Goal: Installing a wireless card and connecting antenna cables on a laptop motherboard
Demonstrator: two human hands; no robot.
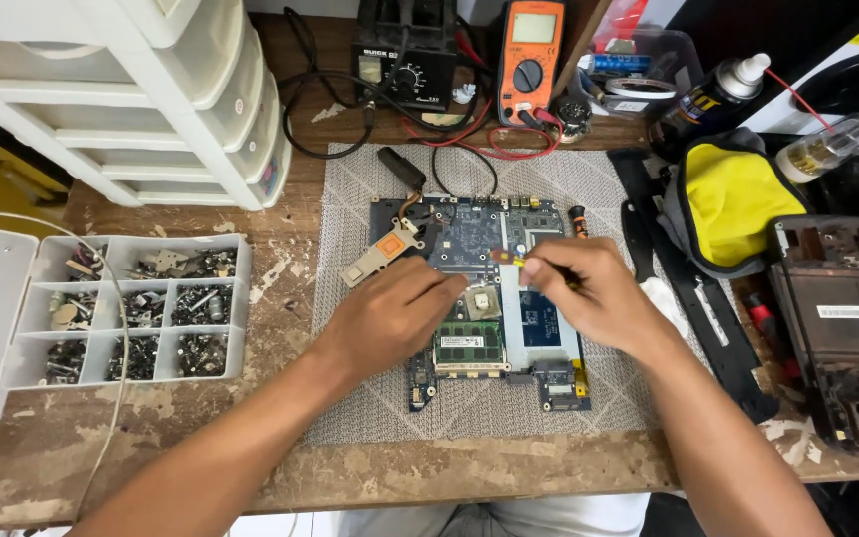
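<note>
A dark blue laptop circuit board [474, 234] lies on a grey patterned mat [360, 199] in the middle of the worn wooden bench. My left hand [385, 313] rests on the board's left part, fingers curled, next to a bare chip [482, 300] and above a green memory module [469, 345]. My right hand [589, 288] pinches a thin tool with a red and yellow tip [509, 258], its tip over the board's centre. A metal heatsink with an orange sticker [382, 254] sits at the board's upper left.
A clear compartment box of screws [141, 313] stands at left, white plastic drawers [151, 89] behind it. A black soldering station [402, 55] and orange multimeter [532, 60] stand at the back. At right lie a yellow-lined pouch [733, 204], a spray can [713, 94] and a laptop base shell [847, 318].
</note>
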